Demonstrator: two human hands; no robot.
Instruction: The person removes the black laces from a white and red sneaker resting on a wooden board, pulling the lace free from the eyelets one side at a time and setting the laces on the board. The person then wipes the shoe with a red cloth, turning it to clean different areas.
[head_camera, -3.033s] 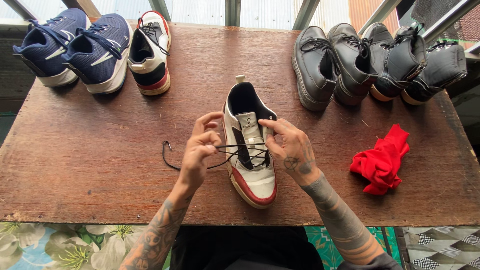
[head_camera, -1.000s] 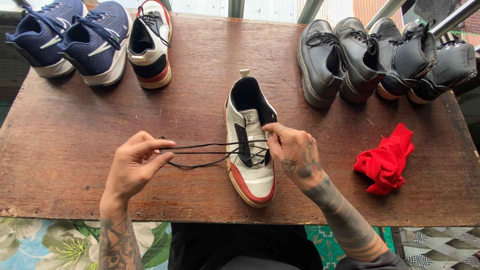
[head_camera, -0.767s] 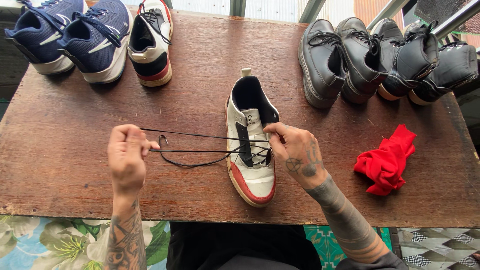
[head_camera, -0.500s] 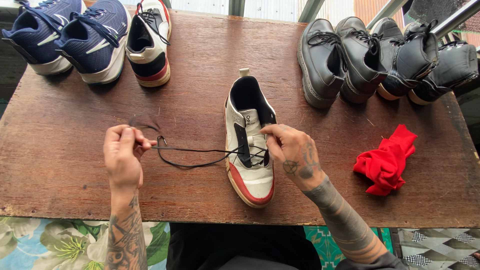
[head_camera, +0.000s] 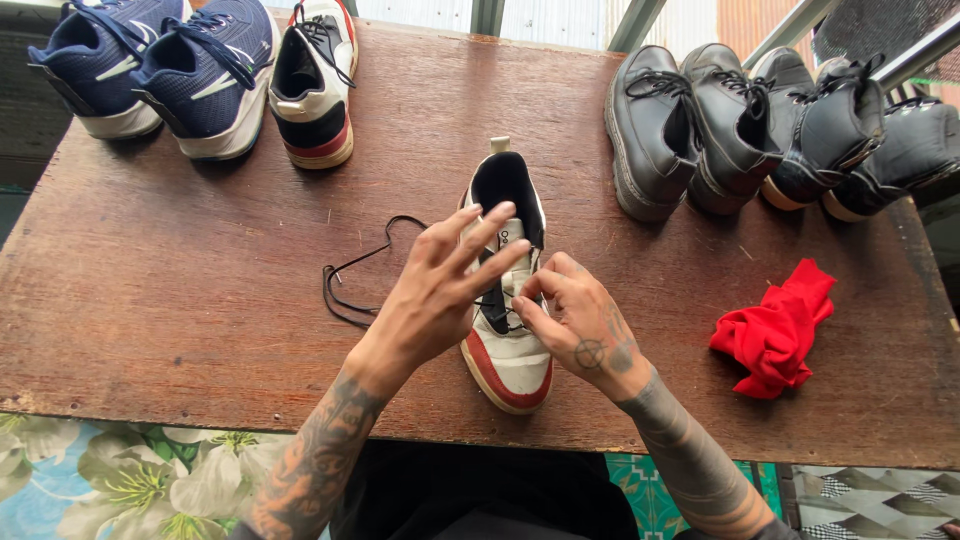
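A white, red and black sneaker (head_camera: 508, 352) lies in the middle of the brown wooden table (head_camera: 180, 300), toe toward me. Its black shoelace (head_camera: 352, 272) trails slack in a loop on the table to the left of the shoe. My left hand (head_camera: 440, 290) hovers over the sneaker's tongue with its fingers spread; I see nothing in it. My right hand (head_camera: 578, 328) rests on the right side of the shoe, thumb and forefinger pinched on the lace at the eyelets. The hands hide most of the lacing.
Two navy sneakers (head_camera: 150, 65) and a matching white and red sneaker (head_camera: 315, 90) stand at the back left. Several black leather shoes (head_camera: 740, 125) stand at the back right. A crumpled red cloth (head_camera: 775, 325) lies on the right. Floral fabric (head_camera: 120, 480) shows below the table's near edge.
My left hand let go of the lace it had pulled taut to the left and moved right over the shoe. The lace now lies slack on the table.
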